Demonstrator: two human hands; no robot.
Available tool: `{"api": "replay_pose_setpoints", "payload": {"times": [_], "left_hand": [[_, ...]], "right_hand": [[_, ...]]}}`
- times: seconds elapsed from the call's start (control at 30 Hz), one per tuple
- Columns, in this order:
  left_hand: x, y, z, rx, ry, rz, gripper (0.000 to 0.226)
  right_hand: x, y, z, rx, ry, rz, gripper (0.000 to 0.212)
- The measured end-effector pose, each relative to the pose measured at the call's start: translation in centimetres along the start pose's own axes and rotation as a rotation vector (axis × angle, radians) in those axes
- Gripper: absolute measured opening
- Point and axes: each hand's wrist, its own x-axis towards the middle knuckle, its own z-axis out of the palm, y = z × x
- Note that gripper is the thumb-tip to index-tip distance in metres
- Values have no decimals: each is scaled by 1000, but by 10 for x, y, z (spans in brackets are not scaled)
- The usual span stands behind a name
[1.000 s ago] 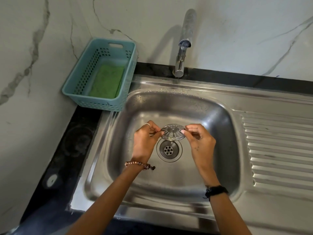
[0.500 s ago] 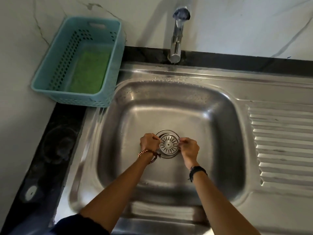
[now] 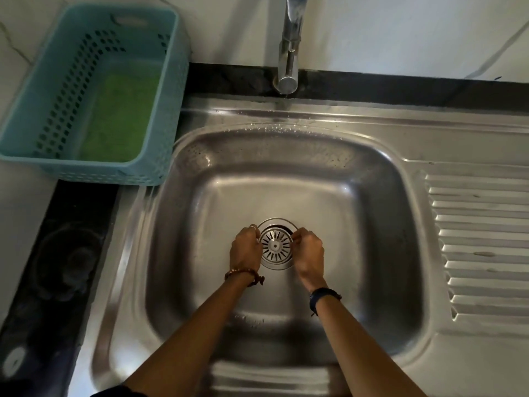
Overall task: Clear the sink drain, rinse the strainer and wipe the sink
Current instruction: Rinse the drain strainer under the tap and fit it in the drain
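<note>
A round slotted metal strainer (image 3: 275, 247) sits in the drain ring (image 3: 277, 223) at the bottom of the steel sink (image 3: 329, 202). It lies slightly toward the near side, so a dark gap of the drain shows at its far edge. My left hand (image 3: 245, 248) pinches its left rim and my right hand (image 3: 309, 253) pinches its right rim. Both hands are down on the basin floor.
A chrome tap (image 3: 289, 53) stands over the back rim of the sink. A teal plastic basket (image 3: 37, 98) holding a green scrub pad (image 3: 120, 116) sits at the back left. A ribbed drainboard (image 3: 483, 242) lies to the right. Dark counter (image 3: 60, 267) runs along the left.
Both hands lowered the strainer from above the open drain down into the drain ring. The view has moved closer over the basin.
</note>
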Motion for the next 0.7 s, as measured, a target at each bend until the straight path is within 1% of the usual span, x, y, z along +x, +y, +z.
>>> {"api": "replay_pose_setpoints", "payload": {"times": [0.1, 0.23, 0.37, 0.43, 0.57, 0.63, 0.7], "left_hand": [[0, -1, 2, 38, -23, 57, 25], [-1, -5, -1, 121, -38, 94, 18], [-5, -10, 1, 425, -78, 212, 35], [-4, -10, 3, 504, -57, 238, 35], [-3, -7, 7, 533, -27, 258, 26], [-4, -7, 6, 530, -37, 255, 29], [-5, -7, 1, 512, -54, 251, 35]], "right_hand": [[-2, -2, -1, -109, -25, -62, 21], [-2, -2, -1, -230, -75, -136, 23], [-3, -1, 2, -350, -98, -190, 30], [-4, -1, 4, -411, -123, -203, 34], [-4, 0, 7, -481, -132, -216, 36], [-4, -2, 6, -462, -128, -224, 36], [-4, -6, 0, -390, -115, -212, 36]]}}
